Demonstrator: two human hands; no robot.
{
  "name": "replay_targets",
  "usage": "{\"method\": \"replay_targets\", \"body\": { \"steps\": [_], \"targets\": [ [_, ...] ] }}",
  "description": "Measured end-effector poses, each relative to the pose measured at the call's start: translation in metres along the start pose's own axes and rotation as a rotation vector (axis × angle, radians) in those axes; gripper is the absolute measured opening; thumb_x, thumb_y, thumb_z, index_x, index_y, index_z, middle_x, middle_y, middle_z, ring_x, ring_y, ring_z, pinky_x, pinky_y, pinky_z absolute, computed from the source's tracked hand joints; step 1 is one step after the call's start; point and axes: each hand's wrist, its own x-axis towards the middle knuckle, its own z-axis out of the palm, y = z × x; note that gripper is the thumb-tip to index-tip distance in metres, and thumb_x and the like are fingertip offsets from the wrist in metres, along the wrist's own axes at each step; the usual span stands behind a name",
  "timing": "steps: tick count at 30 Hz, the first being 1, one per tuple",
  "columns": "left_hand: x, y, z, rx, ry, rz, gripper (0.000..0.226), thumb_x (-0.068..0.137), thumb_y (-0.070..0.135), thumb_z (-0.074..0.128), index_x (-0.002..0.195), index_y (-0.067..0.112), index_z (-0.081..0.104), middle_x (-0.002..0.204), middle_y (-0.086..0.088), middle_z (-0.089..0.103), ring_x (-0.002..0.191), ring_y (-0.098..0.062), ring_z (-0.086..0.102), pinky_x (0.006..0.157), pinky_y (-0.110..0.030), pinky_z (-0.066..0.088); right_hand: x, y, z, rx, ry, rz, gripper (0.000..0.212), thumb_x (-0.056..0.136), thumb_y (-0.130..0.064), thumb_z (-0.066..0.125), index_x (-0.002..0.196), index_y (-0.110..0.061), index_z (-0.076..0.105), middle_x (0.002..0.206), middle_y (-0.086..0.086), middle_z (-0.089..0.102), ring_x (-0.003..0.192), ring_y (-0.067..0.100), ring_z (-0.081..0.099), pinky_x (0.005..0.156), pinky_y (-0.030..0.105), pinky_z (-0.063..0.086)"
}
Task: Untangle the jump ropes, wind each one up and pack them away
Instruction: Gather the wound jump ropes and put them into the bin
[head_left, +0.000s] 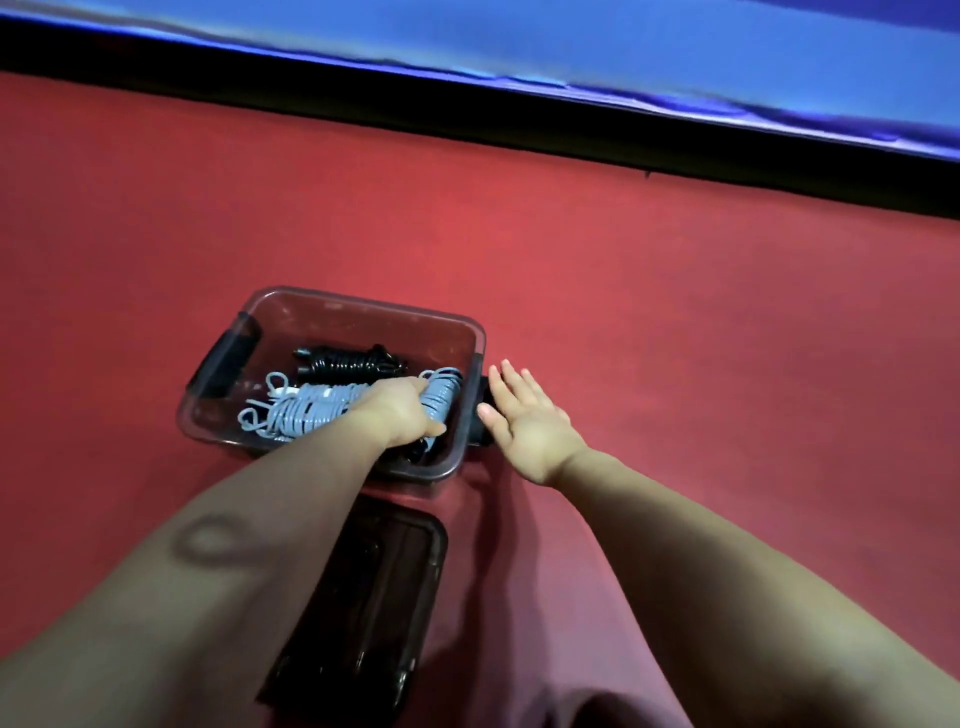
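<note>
A clear plastic box (363, 307) with dark clip handles stands on the red floor. Inside it lies a wound black jump rope (347, 362) at the back and a wound light blue jump rope (301, 413) in front. My left hand (400, 413) reaches into the box and grips the blue rope's bundle near its right end. My right hand (524, 421) is open with straight fingers, resting against the box's right-side handle, outside the box. Another dark rope piece shows under my left wrist, mostly hidden.
The box's dark lid (363, 597) lies on the floor just in front of the box, between my forearms. Red floor (675, 338) spreads all around. A black strip and a blue mat (571, 36) run along the far side.
</note>
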Motion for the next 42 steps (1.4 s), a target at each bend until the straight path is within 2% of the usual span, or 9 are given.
{"method": "replay_targets", "body": {
  "steps": [6, 9, 11, 14, 18, 24, 30, 36, 42],
  "targets": [
    [0.005, 0.012, 0.007, 0.322, -0.239, 0.060, 0.061, 0.085, 0.020, 0.064, 0.141, 0.012, 0.042, 0.134, -0.010, 0.054, 0.118, -0.026, 0.054, 0.095, -0.027, 0.043, -0.010, 0.021, -0.006, -0.019, -0.022, 0.002, 0.062, 0.098, -0.051, 0.025, 0.149, -0.033, -0.005, 0.158, -0.005, -0.011, 0.145, 0.016, -0.013, 0.115, 0.042, 0.004],
    [0.007, 0.022, 0.001, 0.331, -0.194, 0.055, 0.062, 0.085, 0.021, 0.065, 0.141, 0.009, 0.041, 0.129, -0.011, 0.057, 0.116, -0.027, 0.055, 0.095, -0.028, 0.043, -0.016, 0.023, -0.013, -0.078, -0.020, 0.030, 0.068, 0.095, -0.057, 0.026, 0.148, -0.034, -0.010, 0.158, -0.003, -0.015, 0.144, 0.019, -0.018, 0.116, 0.044, 0.000],
    [0.004, 0.029, -0.006, 0.278, -0.153, 0.043, 0.068, 0.089, 0.024, 0.062, 0.147, 0.008, 0.030, 0.136, -0.013, 0.053, 0.122, -0.028, 0.052, 0.096, -0.027, 0.040, -0.023, 0.028, -0.021, -0.100, -0.017, 0.049, 0.070, 0.094, -0.059, 0.026, 0.148, -0.034, -0.012, 0.157, -0.002, -0.017, 0.143, 0.021, -0.019, 0.116, 0.045, -0.001],
    [-0.011, 0.036, -0.019, 0.226, -0.053, 0.014, 0.076, 0.094, 0.038, 0.053, 0.152, 0.012, 0.010, 0.151, -0.014, 0.034, 0.136, -0.028, 0.036, 0.107, -0.027, 0.031, -0.043, 0.043, -0.037, -0.126, 0.001, 0.099, 0.073, 0.093, -0.061, 0.026, 0.147, -0.034, -0.014, 0.157, -0.002, -0.018, 0.143, 0.021, -0.020, 0.116, 0.046, -0.001],
    [-0.055, 0.053, -0.027, 0.209, 0.075, -0.004, 0.091, 0.088, 0.061, 0.047, 0.150, 0.028, -0.012, 0.159, -0.009, -0.007, 0.146, -0.033, -0.003, 0.117, -0.045, 0.006, -0.085, 0.066, -0.062, -0.143, 0.070, 0.189, 0.075, 0.092, -0.064, 0.027, 0.147, -0.034, -0.015, 0.157, -0.002, -0.018, 0.144, 0.021, -0.019, 0.116, 0.047, 0.000],
    [-0.131, 0.120, -0.007, 0.521, 0.155, 0.234, 0.092, 0.086, 0.069, 0.039, 0.147, 0.033, -0.020, 0.156, -0.006, -0.023, 0.144, -0.031, -0.017, 0.117, -0.049, -0.003, -0.173, 0.103, -0.094, -0.188, 0.187, 0.248, 0.077, 0.092, -0.063, 0.029, 0.147, -0.033, -0.015, 0.157, 0.000, -0.019, 0.144, 0.023, -0.019, 0.116, 0.046, 0.000],
    [-0.195, 0.223, 0.034, 0.799, 0.175, 0.489, 0.090, 0.087, 0.070, 0.035, 0.147, 0.031, -0.020, 0.157, -0.007, -0.022, 0.145, -0.031, -0.015, 0.117, -0.050, -0.002, -0.269, 0.170, -0.104, -0.119, 0.274, 0.439, 0.078, 0.092, -0.061, 0.033, 0.148, -0.032, -0.013, 0.158, 0.001, -0.016, 0.144, 0.025, -0.016, 0.117, 0.047, 0.003],
    [-0.243, 0.305, 0.114, 1.016, 0.154, 0.813, 0.088, 0.087, 0.071, 0.031, 0.146, 0.032, -0.023, 0.154, -0.008, -0.030, 0.143, -0.030, -0.021, 0.117, -0.050, -0.005, -0.358, 0.269, -0.053, -0.038, 0.264, 0.707, 0.079, 0.092, -0.061, 0.033, 0.148, -0.031, -0.014, 0.157, 0.002, -0.016, 0.144, 0.027, -0.016, 0.116, 0.047, 0.003],
    [-0.262, 0.347, 0.194, 0.998, 0.030, 0.933, 0.086, 0.088, 0.070, 0.028, 0.145, 0.032, -0.024, 0.153, -0.008, -0.031, 0.143, -0.030, -0.023, 0.117, -0.050, -0.006, -0.437, 0.349, 0.028, 0.105, 0.194, 1.063, 0.083, 0.092, -0.055, 0.041, 0.147, -0.032, -0.016, 0.157, 0.006, -0.017, 0.144, 0.034, -0.012, 0.116, 0.047, 0.006]
  ]
}}
